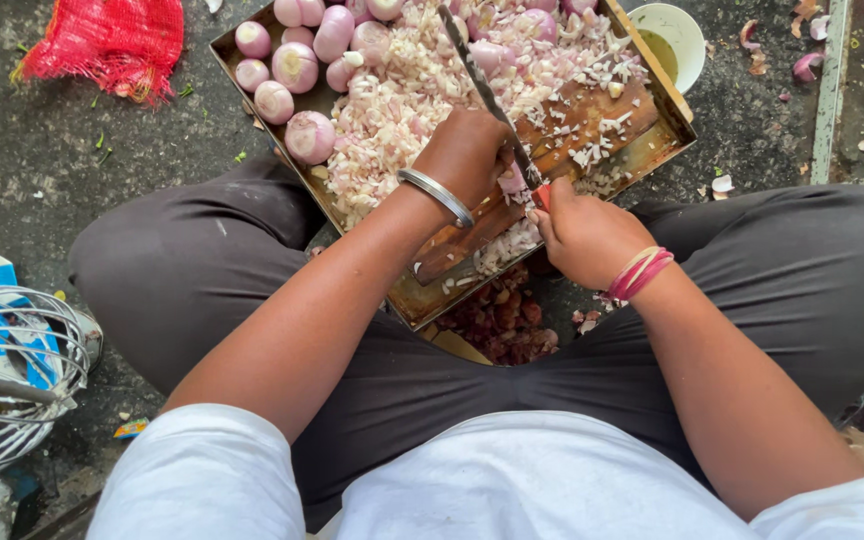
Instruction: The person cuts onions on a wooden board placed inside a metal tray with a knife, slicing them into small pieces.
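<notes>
Right hand (584, 232) is wrapped tight around the red handle of a long knife (487, 95); the handle is almost fully hidden in the fist. Left hand (467, 152) is curled over a piece of onion (512, 180) on the wooden board (572, 125), fingers tucked under so I can't tell how much it holds. Chopped onion (392, 120) fills the metal tray (422, 305), peeled onions (297, 65) at 10 o'clock. The tray's far edge is cut off, and a white bowl (674, 38) sits at 1 o'clock.

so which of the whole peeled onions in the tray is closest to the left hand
The peeled onion at the near end of the cluster, against the tray's left rim beside the chopped pile. It lies nearest the left hand; the others sit farther up the tray.
</notes>
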